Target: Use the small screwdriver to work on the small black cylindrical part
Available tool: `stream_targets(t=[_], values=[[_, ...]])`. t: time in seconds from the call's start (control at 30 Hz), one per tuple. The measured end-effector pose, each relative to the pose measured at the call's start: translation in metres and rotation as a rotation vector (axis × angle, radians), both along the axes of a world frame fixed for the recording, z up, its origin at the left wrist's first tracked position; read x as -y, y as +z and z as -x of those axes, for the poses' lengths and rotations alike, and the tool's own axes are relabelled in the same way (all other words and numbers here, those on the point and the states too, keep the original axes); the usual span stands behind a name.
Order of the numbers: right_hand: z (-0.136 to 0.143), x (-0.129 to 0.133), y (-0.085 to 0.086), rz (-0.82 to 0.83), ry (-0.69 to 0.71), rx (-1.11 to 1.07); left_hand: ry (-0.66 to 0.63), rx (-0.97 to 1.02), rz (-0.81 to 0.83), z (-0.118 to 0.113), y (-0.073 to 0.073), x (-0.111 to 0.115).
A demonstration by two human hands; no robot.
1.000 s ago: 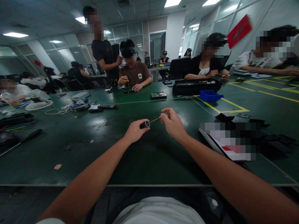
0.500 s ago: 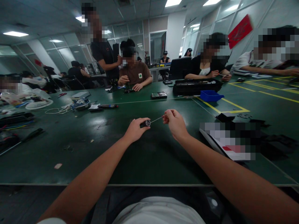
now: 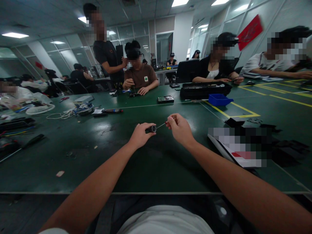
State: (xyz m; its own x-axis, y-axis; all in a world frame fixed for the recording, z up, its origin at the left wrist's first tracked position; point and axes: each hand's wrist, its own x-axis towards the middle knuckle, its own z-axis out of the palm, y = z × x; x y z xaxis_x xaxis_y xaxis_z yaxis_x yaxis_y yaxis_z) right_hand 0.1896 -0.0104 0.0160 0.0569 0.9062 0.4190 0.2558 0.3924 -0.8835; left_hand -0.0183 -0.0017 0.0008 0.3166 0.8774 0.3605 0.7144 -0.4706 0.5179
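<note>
My left hand (image 3: 141, 135) is closed around a small black cylindrical part (image 3: 152, 129), whose round, light-rimmed end faces up and toward me. My right hand (image 3: 179, 127) pinches a thin screwdriver by its handle. The metal shaft (image 3: 161, 125) points left and down to the black part, its tip at or just beside the rim; contact is too small to tell. Both hands are over the green table (image 3: 156, 169), near its middle. The fingers hide most of the screwdriver handle.
Right of my right forearm lies a white device (image 3: 224, 148) beside black parts. A blue bin (image 3: 220, 99), a black housing (image 3: 206, 90) and a circuit-board device (image 3: 165, 99) lie beyond. Pen-like tool (image 3: 113, 110) and cables at left. People sit across the table.
My right hand has moved slightly left toward my left hand, so less shaft shows between them. My left hand has barely moved and keeps its hold.
</note>
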Motion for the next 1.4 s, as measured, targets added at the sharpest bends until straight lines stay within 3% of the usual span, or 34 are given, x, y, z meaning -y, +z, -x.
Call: stream_targets(t=[1.17, 1.4], values=[[0.0001, 0.0013, -0.0016, 0.010, -0.049, 0.029, 0.025, 0.004, 0.027, -0.0049, 0.0055, 0.0033], [-0.0045, 0.0062, 0.0050, -0.127, -0.146, 0.053, -0.016, -0.002, 0.044, -0.0029, 0.0007, 0.0001]])
